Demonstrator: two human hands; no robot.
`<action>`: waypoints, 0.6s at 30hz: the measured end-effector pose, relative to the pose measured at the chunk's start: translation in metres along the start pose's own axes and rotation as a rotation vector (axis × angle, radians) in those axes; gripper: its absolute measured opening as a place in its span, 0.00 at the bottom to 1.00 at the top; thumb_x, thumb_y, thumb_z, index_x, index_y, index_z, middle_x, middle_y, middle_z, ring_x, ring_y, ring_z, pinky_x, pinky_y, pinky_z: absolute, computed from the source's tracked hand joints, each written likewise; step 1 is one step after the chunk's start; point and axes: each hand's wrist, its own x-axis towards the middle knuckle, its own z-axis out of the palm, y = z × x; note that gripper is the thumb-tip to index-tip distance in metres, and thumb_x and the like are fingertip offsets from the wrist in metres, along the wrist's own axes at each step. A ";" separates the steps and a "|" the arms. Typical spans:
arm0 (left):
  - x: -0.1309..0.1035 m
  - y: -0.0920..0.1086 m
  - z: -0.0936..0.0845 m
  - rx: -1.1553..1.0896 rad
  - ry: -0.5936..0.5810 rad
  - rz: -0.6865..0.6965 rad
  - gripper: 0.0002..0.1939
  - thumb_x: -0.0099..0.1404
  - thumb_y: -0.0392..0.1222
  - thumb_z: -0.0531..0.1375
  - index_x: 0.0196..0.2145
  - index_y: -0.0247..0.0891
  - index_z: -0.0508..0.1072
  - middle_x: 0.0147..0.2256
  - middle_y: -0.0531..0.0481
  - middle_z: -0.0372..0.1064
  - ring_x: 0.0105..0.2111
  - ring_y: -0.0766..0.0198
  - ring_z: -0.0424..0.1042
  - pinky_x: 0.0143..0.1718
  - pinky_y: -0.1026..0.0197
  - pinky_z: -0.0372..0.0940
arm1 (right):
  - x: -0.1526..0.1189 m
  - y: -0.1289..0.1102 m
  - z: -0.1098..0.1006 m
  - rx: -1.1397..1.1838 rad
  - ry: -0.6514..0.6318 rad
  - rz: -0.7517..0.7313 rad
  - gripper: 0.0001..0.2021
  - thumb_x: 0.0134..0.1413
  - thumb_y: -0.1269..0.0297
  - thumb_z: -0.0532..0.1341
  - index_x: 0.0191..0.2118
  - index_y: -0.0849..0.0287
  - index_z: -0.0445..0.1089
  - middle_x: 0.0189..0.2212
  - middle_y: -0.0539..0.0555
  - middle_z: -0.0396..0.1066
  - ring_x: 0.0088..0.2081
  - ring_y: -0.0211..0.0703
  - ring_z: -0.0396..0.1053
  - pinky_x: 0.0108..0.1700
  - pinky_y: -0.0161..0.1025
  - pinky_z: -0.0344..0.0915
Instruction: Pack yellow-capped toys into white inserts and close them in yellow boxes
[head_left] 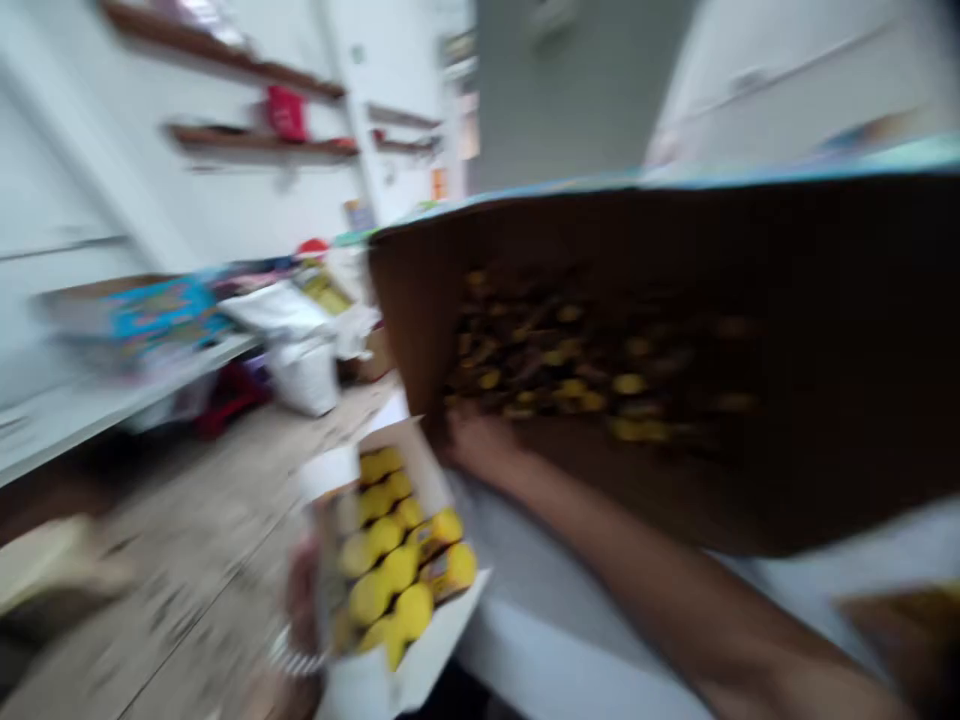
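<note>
My left hand [304, 590], with a white beaded bracelet at its wrist, is closed on the side of a small open white box [442, 650]. Rows of small yellow-capped containers [399, 568] fill that box, and two of them lie tilted on top at its right side. My right arm stretches across into a big cardboard carton [416, 310] tipped with its opening towards me. At the carton's lower left edge, my right hand [480, 440] is smeared by motion, so its fingers cannot be made out. Many similar yellow-capped containers [570, 390] lie loose in the dark carton.
A white shelf [172, 385] along the left wall carries a blue patterned box [161, 310]. White sacks [300, 350] stand farther back over the worn floor [217, 520]. At the lower left, a blurred pale shape [52, 560] appears. Wall shelves [262, 145] hang behind.
</note>
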 end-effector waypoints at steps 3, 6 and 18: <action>0.000 0.009 -0.008 -0.088 -0.106 -0.001 0.23 0.67 0.61 0.47 0.54 0.67 0.71 0.54 0.63 0.73 0.69 0.49 0.47 0.67 0.36 0.50 | 0.005 0.007 -0.009 0.039 -0.070 -0.014 0.14 0.49 0.66 0.64 0.44 0.58 0.77 0.44 0.60 0.77 0.38 0.46 0.75 0.32 0.35 0.64; 0.016 -0.005 -0.004 -0.099 -0.011 0.084 0.26 0.67 0.62 0.48 0.58 0.57 0.70 0.59 0.55 0.69 0.69 0.46 0.48 0.67 0.35 0.47 | -0.007 0.033 -0.026 0.084 -0.087 -0.015 0.07 0.44 0.70 0.65 0.32 0.63 0.77 0.33 0.62 0.78 0.34 0.49 0.75 0.31 0.36 0.63; 0.021 -0.025 -0.014 -0.040 0.325 0.264 0.28 0.68 0.63 0.50 0.61 0.51 0.65 0.57 0.46 0.69 0.63 0.48 0.61 0.66 0.38 0.49 | -0.041 0.000 -0.051 0.538 0.058 -0.299 0.12 0.43 0.61 0.70 0.36 0.58 0.75 0.31 0.49 0.74 0.33 0.39 0.68 0.33 0.33 0.58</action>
